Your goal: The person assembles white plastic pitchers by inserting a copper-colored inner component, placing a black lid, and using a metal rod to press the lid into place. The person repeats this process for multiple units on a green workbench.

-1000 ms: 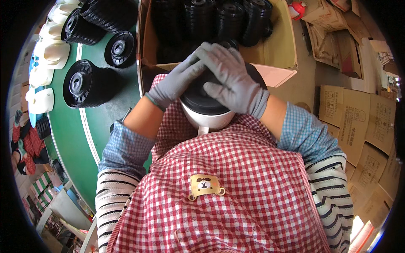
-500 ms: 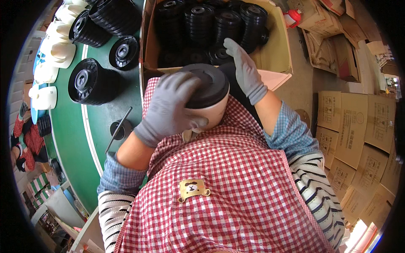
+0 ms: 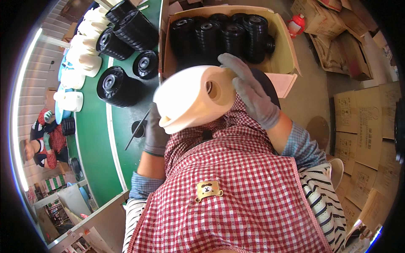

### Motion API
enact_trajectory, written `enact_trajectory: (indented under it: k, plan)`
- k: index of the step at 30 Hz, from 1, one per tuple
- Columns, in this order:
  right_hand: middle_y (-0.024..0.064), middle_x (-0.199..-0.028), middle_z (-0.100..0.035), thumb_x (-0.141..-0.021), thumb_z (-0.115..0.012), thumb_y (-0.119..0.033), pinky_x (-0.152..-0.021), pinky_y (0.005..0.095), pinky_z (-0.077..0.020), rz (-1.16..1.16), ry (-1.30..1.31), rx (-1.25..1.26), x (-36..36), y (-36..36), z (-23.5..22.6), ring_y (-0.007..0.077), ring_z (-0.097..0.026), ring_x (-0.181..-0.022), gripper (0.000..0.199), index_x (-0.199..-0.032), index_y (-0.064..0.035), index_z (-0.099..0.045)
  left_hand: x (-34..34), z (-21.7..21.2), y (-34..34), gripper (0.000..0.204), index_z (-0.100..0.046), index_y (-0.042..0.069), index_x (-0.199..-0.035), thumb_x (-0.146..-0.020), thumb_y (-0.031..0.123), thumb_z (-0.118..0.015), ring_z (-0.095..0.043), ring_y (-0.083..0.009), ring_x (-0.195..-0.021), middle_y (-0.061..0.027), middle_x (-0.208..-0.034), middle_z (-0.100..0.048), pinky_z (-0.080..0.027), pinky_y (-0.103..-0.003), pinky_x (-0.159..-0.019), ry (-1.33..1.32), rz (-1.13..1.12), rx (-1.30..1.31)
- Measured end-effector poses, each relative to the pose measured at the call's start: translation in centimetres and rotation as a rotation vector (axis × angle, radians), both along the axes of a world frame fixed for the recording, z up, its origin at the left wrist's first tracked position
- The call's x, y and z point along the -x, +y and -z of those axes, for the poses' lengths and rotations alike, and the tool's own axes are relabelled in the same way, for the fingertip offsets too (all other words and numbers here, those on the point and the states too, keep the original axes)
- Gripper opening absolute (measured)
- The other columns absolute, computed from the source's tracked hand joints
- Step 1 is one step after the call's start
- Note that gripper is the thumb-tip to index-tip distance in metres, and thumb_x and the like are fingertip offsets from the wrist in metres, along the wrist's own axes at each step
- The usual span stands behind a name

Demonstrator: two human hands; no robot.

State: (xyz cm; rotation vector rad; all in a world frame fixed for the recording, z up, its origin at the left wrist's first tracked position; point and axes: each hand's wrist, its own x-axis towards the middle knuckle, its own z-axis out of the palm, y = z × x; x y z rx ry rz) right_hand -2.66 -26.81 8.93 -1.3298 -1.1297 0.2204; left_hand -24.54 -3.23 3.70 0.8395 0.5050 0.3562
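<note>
While the cream plastic shell (image 3: 192, 99) is turned above the person's lap, off the green table's (image 3: 95, 139) right edge, the gloved right hand (image 3: 251, 92) holds it with spread fingers. The left hand (image 3: 155, 134) supports it underneath, grip mostly hidden. Such a loose hold may let it slip onto the open carton of black discs (image 3: 228, 33).

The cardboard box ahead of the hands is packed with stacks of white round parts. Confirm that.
Not right. The head view shows the cardboard box packed with stacks of black round parts, not white. The white thing is the cream housing held between the left hand and right hand.
</note>
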Motion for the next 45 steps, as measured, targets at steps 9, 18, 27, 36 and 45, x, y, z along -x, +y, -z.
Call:
enact_trajectory:
  k: [9, 18, 27, 36, 45]
  plan:
    - [0.015, -0.13, -0.062, -0.097, -0.057, -0.002, -0.1, 0.0326, -0.049, 0.14, 0.149, 0.201, 1.8, -4.2, -3.7, 0.0224, -0.062, -0.116, 0.048, -0.144, -0.0013, -0.052, -4.6, 1.2, -6.9, 0.053, -0.048, 0.005, -0.144, -0.101, 0.033, -0.062, -0.063, -0.023, -0.119, -0.0115, -0.136, -0.061, -0.054, -0.041, -0.102, -0.022, 0.411, -0.039]
    - [0.0205, -0.129, -0.061, -0.083, -0.075, -0.06, -0.098, 0.0422, -0.0523, 0.156, -0.4, 0.337, 1.1, -4.6, -4.5, 0.035, -0.063, -0.115, 0.089, -0.147, -0.003, -0.05, -4.3, 3.4, -5.4, 0.051, -0.056, 0.004, -0.136, -0.09, 0.009, -0.076, -0.069, -0.0187, -0.109, -0.0092, -0.128, -0.067, -0.06, -0.034, -0.093, 0.003, 0.436, -0.089]
    - [0.017, -0.146, -0.048, -0.061, -0.086, -0.066, -0.105, 0.0504, -0.0457, 0.039, -0.635, 0.582, 2.5, -5.2, -5.6, 0.0356, -0.052, -0.13, 0.122, -0.155, -0.0071, -0.036, -3.8, 1.7, -4.1, 0.05, -0.044, 0.006, -0.148, -0.103, 0.025, -0.057, -0.061, -0.026, -0.126, -0.0156, -0.144, -0.056, -0.054, -0.041, -0.104, 0.105, 0.413, 0.326]
    - [0.0216, -0.146, -0.05, -0.051, -0.099, -0.038, -0.111, 0.0475, -0.0436, 0.1, -0.408, 0.437, 2.7, -7.0, -8.2, 0.0378, -0.052, -0.132, 0.122, -0.152, -0.0018, -0.04, -6.3, 4.5, -3.9, 0.069, -0.041, 0.009, -0.152, -0.102, 0.056, -0.046, -0.054, -0.0336, -0.134, -0.0174, -0.15, -0.052, -0.047, -0.05, -0.111, 0.001, 0.477, 0.625]
    - [0.0223, -0.147, -0.05, -0.053, -0.099, -0.036, -0.109, 0.0462, -0.0456, 0.101, -0.306, 0.421, 3.3, -7.5, -9.8, 0.0363, -0.055, -0.13, 0.121, -0.152, -0.0002, -0.039, -7.2, 5.0, -5.9, 0.083, -0.041, 0.008, -0.153, -0.095, 0.067, -0.047, -0.053, -0.034, -0.135, -0.0178, -0.15, -0.051, -0.044, -0.051, -0.112, -0.062, 0.521, 0.434]
